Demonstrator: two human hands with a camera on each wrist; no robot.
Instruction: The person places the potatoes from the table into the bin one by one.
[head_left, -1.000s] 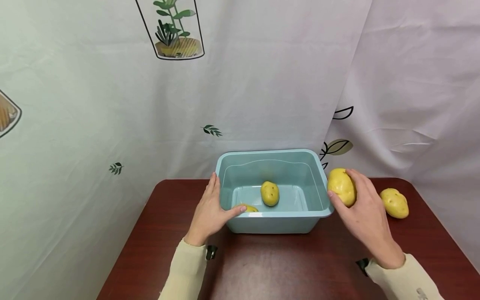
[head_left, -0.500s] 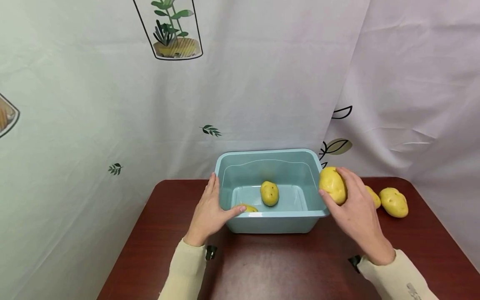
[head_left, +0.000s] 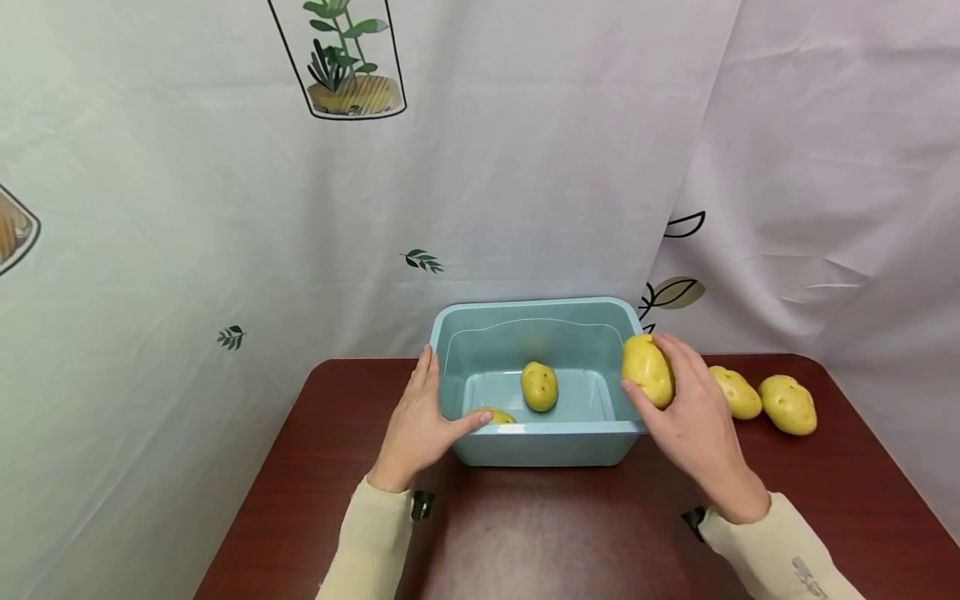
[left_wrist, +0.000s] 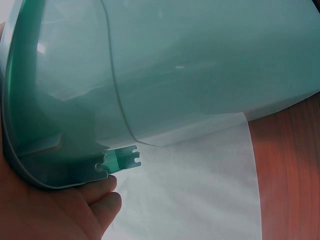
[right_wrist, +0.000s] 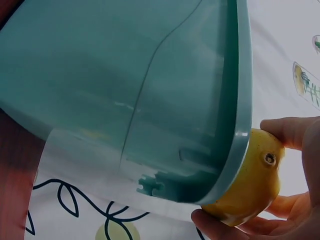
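In the head view, my right hand (head_left: pixel 696 417) holds a yellow potato (head_left: pixel 648 371) over the right rim of a light-blue plastic tub (head_left: pixel 543 450). The right wrist view shows thumb and fingers around this potato (right_wrist: pixel 250 182), part of it hidden behind the tub's rim (right_wrist: pixel 244 100). My left hand (head_left: pixel 416 425) rests against the tub's front left corner, fingers straight along the side and thumb across the front rim. Inside the tub lies one potato (head_left: pixel 539 387) near the middle; another (head_left: pixel 498 417) is mostly hidden by the front wall and thumb.
Two more potatoes, one (head_left: pixel 737 393) beside the other (head_left: pixel 787 405), lie on the dark red table (head_left: pixel 525 533) right of the tub. A pale printed cloth (head_left: pixel 525 183) hangs close behind the table.
My right hand has moved left with its potato, from outside the tub to over its right rim. A potato on the table has come out from behind that hand. The left hand stays put.
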